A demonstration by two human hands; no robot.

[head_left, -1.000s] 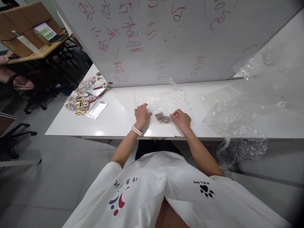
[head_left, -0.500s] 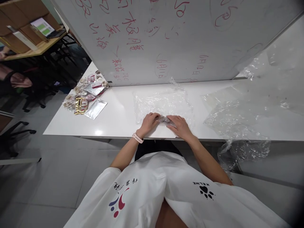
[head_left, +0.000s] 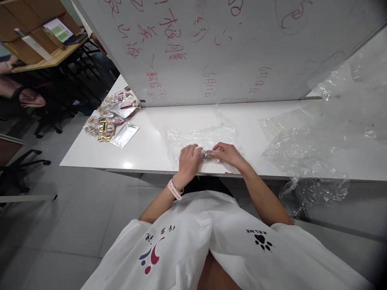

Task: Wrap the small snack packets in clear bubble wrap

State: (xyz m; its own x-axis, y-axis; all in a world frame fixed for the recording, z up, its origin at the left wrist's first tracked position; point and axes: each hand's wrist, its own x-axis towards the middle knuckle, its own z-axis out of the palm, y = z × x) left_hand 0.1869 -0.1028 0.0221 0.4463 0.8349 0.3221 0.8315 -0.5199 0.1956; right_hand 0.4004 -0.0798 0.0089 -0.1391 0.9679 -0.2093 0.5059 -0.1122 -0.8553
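A clear plastic sheet that looks like bubble wrap (head_left: pixel 193 135) lies on the white table in front of me. Along its near edge is a small brownish bundle (head_left: pixel 208 154), partly wrapped in the clear film; what is inside I cannot make out. My left hand (head_left: pixel 190 161), with a pale pink band on its wrist, has its fingers curled at the bundle's left end. My right hand (head_left: pixel 227 154) grips the right end between thumb and fingers. The fingers hide both ends of the bundle.
Several small packets (head_left: pixel 113 114), silver, gold and clear, are heaped at the table's left end. A large crumpled clear plastic sheet (head_left: pixel 305 153) covers the right side and hangs over the front edge. A whiteboard (head_left: pixel 236 52) with red writing stands behind the table (head_left: pixel 90 155).
The near part of the plastic sheet has been drawn in, so less of it lies flat. My left hand has turned more upright, and more of the bundle shows between my hands.
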